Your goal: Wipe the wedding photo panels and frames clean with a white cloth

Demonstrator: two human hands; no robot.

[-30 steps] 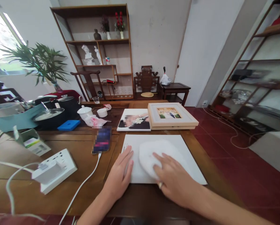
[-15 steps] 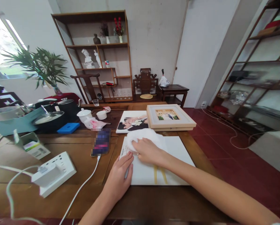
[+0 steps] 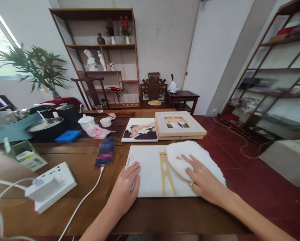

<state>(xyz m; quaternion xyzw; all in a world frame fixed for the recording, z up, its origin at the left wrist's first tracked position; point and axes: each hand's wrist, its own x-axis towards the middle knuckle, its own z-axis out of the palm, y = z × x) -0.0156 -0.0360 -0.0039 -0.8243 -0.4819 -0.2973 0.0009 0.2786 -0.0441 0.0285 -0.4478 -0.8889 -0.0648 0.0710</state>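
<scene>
Pressing a white cloth (image 3: pixel 205 154), right hand (image 3: pixel 202 179); carton (image 3: pixel 24 156) label illegibly small.

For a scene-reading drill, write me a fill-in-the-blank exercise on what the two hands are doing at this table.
1. The right hand presses a white fluffy ____ onto the white panel.
2. The left hand lies flat on the panel's ____ edge.
3. The yellow figure on the panel lies ____ the two hands.
4. Beyond the panel, the framed picture lies to the ____ of the unframed photo print.

Missing words: cloth; left; between; right.
</scene>
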